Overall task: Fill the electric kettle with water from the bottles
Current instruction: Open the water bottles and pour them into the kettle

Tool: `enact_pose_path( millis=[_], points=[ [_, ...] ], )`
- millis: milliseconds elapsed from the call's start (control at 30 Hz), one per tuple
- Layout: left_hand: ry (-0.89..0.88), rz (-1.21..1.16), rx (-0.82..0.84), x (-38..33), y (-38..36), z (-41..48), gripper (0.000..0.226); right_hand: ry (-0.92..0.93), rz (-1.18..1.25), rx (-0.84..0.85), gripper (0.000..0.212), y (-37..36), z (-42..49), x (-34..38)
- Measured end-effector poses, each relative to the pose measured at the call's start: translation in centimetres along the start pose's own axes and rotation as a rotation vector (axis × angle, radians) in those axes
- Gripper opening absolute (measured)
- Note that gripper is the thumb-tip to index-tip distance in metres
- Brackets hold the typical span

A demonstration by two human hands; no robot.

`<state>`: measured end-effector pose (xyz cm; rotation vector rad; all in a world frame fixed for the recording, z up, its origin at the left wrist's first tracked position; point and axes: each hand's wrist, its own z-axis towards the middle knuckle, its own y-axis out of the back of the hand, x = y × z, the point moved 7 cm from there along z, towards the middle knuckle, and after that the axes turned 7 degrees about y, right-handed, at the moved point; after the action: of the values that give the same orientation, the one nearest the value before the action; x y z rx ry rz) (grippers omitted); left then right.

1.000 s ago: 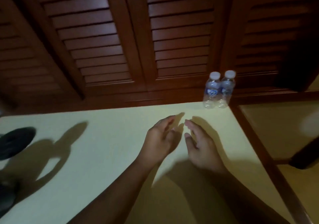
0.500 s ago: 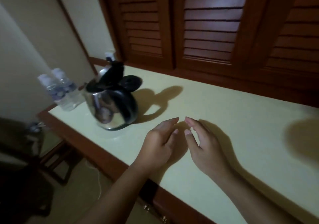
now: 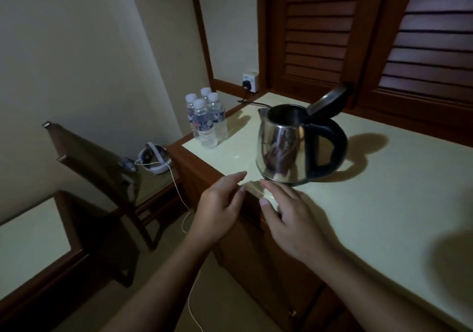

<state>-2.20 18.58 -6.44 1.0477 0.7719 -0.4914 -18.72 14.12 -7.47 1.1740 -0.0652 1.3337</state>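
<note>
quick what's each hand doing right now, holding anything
Left hand: open, empty, just short of the kettle.
Right hand: open, empty, over the counter edge.

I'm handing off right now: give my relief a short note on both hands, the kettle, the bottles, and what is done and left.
Left hand and right hand: both open and empty, held over the counter's near edge.
Kettle: upright on the counter, lid flipped open, handle toward the right.
Bottles: four, capped, clustered at the counter's far left corner, apart from the kettle.
Done: lid open. Left: pick up a bottle, uncap, pour, repeat.
</note>
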Motion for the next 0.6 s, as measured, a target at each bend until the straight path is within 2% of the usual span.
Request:
enact_pose_path(
  millis=[100, 300, 433, 600],
  points=[
    [0.004, 0.033, -0.008, 2.9, 2.8, 2.7, 0.037, -0.01, -0.071, 0.04, 0.048, -4.0, 3.8, 0.7],
    [0.06, 0.066, -0.059, 8.1, 6.6, 8.5, 0.039, -0.073, -0.422, 0.214, 0.063, -10.6, 11.3, -0.7],
    [0.134, 0.009, -0.145, 10.6, 7.6, 12.4, 0.039, -0.208, -0.548, 0.37, 0.069, -12.8, 12.4, -2.4],
    [0.187, -0.117, -0.214, 10.7, 7.0, 15.8, 0.051, -0.239, -0.635, 0.449, 0.073, -13.3, 12.1, -2.8]
  ],
)
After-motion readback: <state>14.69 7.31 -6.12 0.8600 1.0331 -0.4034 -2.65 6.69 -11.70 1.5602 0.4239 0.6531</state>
